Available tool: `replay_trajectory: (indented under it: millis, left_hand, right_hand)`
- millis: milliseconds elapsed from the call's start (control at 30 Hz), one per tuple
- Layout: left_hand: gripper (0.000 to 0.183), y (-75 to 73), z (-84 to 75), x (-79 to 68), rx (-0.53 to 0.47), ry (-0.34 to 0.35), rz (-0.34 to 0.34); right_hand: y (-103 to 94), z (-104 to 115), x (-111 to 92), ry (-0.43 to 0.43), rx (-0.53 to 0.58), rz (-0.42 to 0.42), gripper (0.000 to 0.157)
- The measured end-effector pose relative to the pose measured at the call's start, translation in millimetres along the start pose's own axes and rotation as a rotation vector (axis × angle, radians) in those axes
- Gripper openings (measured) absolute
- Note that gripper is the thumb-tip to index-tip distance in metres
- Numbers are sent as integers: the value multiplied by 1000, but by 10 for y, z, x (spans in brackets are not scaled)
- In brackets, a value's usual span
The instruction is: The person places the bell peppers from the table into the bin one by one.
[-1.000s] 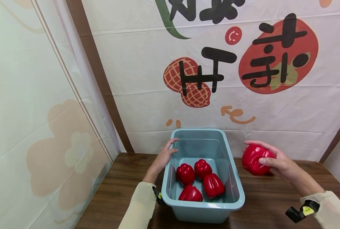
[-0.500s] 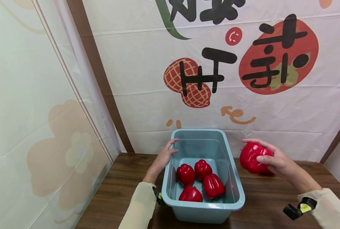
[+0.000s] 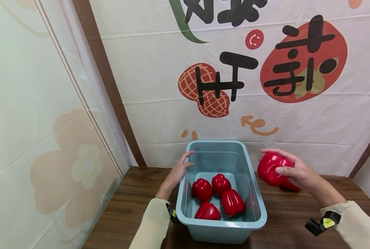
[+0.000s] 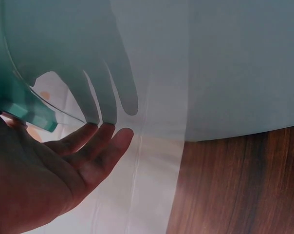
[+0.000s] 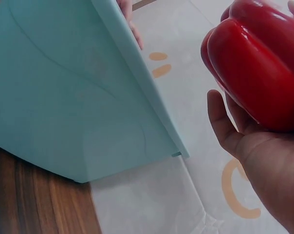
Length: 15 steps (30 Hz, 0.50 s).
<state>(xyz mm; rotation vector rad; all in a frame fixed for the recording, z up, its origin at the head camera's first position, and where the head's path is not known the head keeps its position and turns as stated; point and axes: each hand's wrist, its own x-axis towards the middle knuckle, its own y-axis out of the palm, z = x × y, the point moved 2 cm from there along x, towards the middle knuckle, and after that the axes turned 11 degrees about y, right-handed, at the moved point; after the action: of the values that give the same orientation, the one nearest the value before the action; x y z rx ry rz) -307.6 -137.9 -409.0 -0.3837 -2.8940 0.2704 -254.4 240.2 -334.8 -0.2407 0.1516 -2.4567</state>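
Observation:
A light blue plastic bin point(image 3: 223, 224) stands on the table, with several red bell peppers point(image 3: 232, 202) lying in it. My left hand point(image 3: 176, 173) grips the bin's left rim; in the left wrist view its fingertips point(image 4: 122, 136) meet the outer wall. To the right of the bin, my right hand point(image 3: 303, 174) holds a red bell pepper point(image 3: 272, 168) above the table, thumb on the near side. The right wrist view shows that held pepper point(image 5: 259, 63) close up, beside the bin's outer wall point(image 5: 88, 97). Another red pepper point(image 3: 290, 186) lies on the table, partly hidden behind the right hand.
The dark wooden table point(image 3: 122, 204) reaches back to a white printed cloth wall point(image 3: 160, 121). A second cloth wall point(image 3: 63, 155) closes off the left side. The bin's far end is near the back cloth.
My right hand has moved slightly left and up with the bell pepper, toward the bin. More of the pepper on the table shows behind it. The left hand and bin have stayed put.

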Motion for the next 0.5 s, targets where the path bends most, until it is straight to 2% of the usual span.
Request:
replay_trajectory:
  millis: [167,500]
  left_hand:
    - [48,6,-12,-7,-6,4,3]
    - [48,5,-10,-1,5,13,-4]
  right_hand:
    - [13,7,48,-2,30,19,57]
    - [41,36,129,-10,6,24,58]
